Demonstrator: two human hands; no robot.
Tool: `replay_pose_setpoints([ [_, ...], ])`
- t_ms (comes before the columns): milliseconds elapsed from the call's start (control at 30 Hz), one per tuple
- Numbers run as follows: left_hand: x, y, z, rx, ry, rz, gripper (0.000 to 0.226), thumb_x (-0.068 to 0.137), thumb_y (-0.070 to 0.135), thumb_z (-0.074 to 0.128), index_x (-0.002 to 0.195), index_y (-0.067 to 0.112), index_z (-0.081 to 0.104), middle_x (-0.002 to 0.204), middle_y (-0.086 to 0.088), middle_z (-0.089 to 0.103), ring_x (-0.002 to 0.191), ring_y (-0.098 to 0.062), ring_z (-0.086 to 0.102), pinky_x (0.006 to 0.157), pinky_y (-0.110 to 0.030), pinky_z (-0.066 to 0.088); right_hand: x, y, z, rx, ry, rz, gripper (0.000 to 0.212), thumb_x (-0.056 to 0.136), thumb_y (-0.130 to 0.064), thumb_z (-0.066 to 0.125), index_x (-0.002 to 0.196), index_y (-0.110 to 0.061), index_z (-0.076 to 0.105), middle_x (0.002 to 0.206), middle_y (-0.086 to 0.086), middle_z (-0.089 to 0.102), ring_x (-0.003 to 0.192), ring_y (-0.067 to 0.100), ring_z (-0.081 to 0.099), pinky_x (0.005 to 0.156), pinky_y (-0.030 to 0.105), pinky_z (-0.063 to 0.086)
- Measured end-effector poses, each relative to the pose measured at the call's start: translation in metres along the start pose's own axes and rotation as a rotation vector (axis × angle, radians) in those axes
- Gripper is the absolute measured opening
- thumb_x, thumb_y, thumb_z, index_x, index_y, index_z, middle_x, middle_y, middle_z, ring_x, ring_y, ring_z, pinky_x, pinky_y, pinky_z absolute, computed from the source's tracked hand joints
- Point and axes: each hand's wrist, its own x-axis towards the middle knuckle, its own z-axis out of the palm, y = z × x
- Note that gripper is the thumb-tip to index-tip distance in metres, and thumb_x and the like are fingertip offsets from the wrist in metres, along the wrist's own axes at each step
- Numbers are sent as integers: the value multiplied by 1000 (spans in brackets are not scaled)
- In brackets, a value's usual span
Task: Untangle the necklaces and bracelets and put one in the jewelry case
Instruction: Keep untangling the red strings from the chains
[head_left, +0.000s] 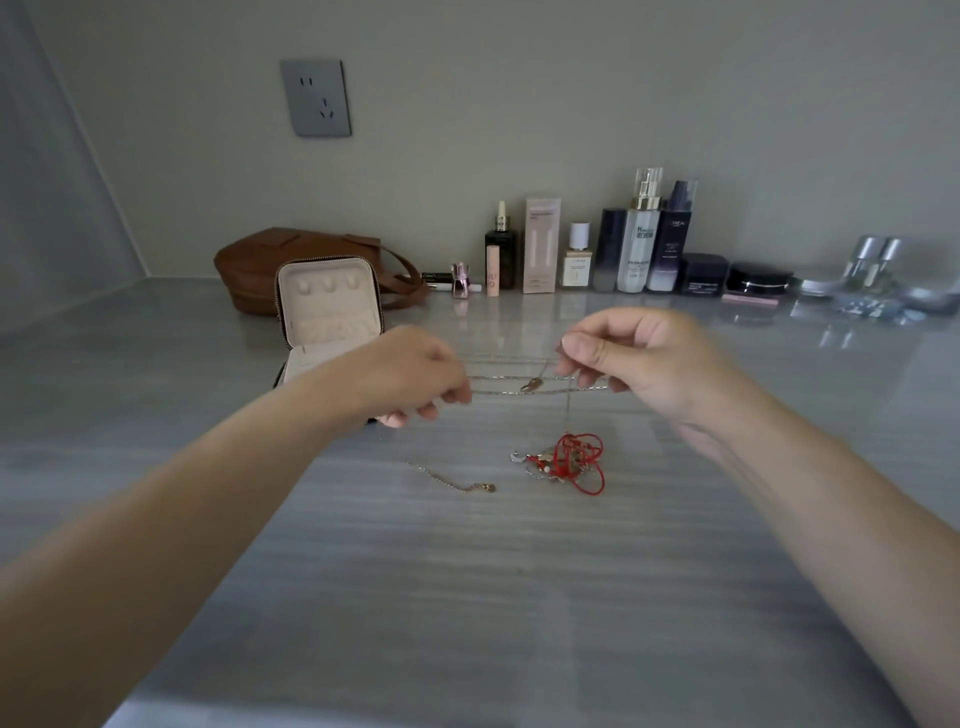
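A thin gold chain necklace (519, 391) is stretched above the table between my two hands, a small pendant hanging near its middle. My left hand (415, 376) pinches its left end and my right hand (623, 353) pinches its right end. One strand drops from the chain to a tangle of red cord and metal pieces (571, 462) on the table. A separate gold chain (452, 480) lies to the left of that tangle. The open jewelry case (330, 306), cream inside with a dark zip edge, stands behind my left hand, its base partly hidden.
A brown leather bag (270, 265) lies behind the case. Several cosmetic bottles, boxes and jars (634, 244) line the wall at the back right. A grey wall socket (316, 97) is above the bag. The grey striped table (493, 597) reaches towards me.
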Motion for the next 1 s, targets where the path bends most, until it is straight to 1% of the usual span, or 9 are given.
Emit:
replay_pose_setpoints([
  [133,-3,-2,4,391,-7,109,19,89,22,55,101,15,68,108,0,65,89,-16,60,69,-22,45,0,-3,3,17,-38,-30,11,86,-5,61,78,-12,65,60,-5,69,51,-2,57,49,7,40],
  [200,-5,0,9,482,-33,220,40,87,28,60,127,22,53,125,6,54,108,-12,51,84,-19,37,0,-3,4,18,-46,-37,11,86,-6,61,78,-13,65,59,-6,69,51,-2,57,49,7,40],
  [267,-5,8,16,292,-119,328,52,84,32,67,131,23,47,131,8,50,118,-7,48,93,-19,35,1,-2,6,15,-51,-46,12,85,-6,62,77,-14,66,58,-5,68,51,-1,56,51,8,40],
  [333,-3,17,25,-40,-197,367,30,85,23,66,113,17,60,118,5,63,108,-5,56,99,-24,42,2,-2,7,21,-45,-59,13,85,-6,62,76,-14,66,55,-6,66,51,1,55,52,9,41],
  [400,0,22,27,-161,-197,375,9,90,14,59,94,13,67,90,7,71,86,-1,63,91,-22,47,4,-2,5,23,-15,-55,10,85,-7,63,77,-13,66,52,-7,63,51,0,55,52,8,41],
  [600,10,30,17,-644,-230,200,27,96,14,40,71,14,51,49,5,46,52,-11,48,69,-28,50,8,7,-4,-73,-36,42,4,79,-21,71,79,-17,70,52,-10,59,51,-2,51,53,7,40],
  [733,13,32,9,-1018,-250,125,27,91,17,36,65,17,44,47,7,27,41,-8,28,43,-16,29,7,11,-1,-141,-117,60,7,77,-22,71,71,-20,69,53,-11,60,52,-3,51,58,8,43],
  [900,14,29,-1,-1270,-198,189,26,89,16,32,65,17,44,46,8,24,40,-8,24,40,-17,19,5,18,-2,-397,-191,86,10,76,-23,74,71,-30,68,77,-11,70,79,5,63,80,20,47],
  [1000,15,23,-2,-1279,-169,189,26,89,16,32,66,17,44,46,8,24,40,-8,24,40,-18,18,5,16,-3,-353,-149,72,10,73,-23,75,70,-31,70,78,-12,70,80,4,64,81,19,47],
])
